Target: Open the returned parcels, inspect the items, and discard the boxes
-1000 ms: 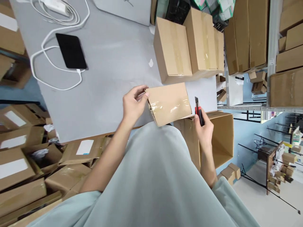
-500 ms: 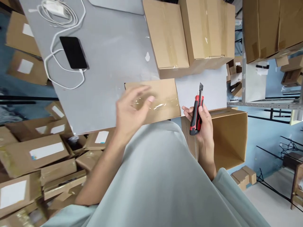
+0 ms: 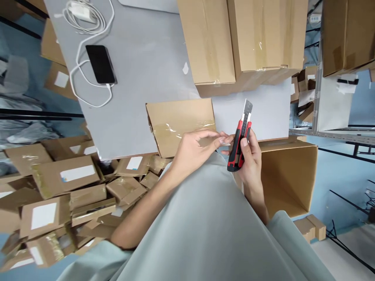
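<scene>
A red and black utility knife [image 3: 239, 142] is in my right hand [image 3: 251, 158], with its metal blade out and pointing away from me. My left hand [image 3: 199, 148] has thumb and fingers pinched together, their tips meeting the fingertips of my right hand beside the knife. Whatever small thing is in that pinch, if any, I cannot make out. Behind my left hand a small cardboard box [image 3: 178, 117] lies at the table's near edge, clear tape across its top. My left hand covers the box's near right corner.
Large taped cartons [image 3: 208, 43] stand at the back of the grey table [image 3: 146, 66]. A black phone [image 3: 101, 64] with a white cable lies on the left. An open carton [image 3: 287, 175] sits at right, below table height. Many boxes [image 3: 77, 173] are heaped on the floor at left.
My left hand has moved right, from over the small box to my right hand's fingertips. The knife has turned so its blade shows broader. The small box is slightly turned.
</scene>
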{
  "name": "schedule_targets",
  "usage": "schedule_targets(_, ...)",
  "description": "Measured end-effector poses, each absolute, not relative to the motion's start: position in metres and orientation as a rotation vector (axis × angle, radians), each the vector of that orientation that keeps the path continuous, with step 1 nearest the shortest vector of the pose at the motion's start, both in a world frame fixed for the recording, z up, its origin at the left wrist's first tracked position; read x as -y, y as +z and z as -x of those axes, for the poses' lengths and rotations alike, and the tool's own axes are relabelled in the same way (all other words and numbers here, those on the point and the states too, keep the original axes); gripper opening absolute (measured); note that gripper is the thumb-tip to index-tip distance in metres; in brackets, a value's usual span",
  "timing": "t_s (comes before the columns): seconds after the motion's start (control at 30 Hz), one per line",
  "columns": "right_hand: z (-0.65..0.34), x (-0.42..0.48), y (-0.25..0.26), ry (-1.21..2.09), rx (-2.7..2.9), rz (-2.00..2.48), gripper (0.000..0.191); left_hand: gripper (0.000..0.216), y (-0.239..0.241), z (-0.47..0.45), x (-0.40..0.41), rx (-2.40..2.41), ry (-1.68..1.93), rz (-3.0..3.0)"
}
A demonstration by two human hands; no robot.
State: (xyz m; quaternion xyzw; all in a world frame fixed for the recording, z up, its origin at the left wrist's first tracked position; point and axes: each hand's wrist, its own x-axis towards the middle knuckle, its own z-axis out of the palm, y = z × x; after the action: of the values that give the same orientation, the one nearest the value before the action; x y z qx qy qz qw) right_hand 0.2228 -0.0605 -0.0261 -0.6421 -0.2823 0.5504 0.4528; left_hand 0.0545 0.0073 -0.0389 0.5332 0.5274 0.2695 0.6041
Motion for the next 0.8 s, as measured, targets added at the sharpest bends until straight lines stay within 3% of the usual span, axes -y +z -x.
schedule_targets(0.23, -0.232, 0.055, -0.031, 1.405, 0.677, 1.497, 0.059, 0.042, -0.044, -0.062, -0.009, -1.225, 0.598, -1.185)
schedule_targets(0.57, -0.244, 0.051, -0.027, 1.4, 0.565, 1.446, 0.053, 0.006, -0.042, -0.072, -0.011, -1.263, 0.602, -1.258)
schedule_targets(0.8, -0.26, 0.053, -0.03, 1.333, 0.626, 1.486, 0.056, 0.027, -0.048, -0.083, -0.01, -1.231, 0.569, -1.368)
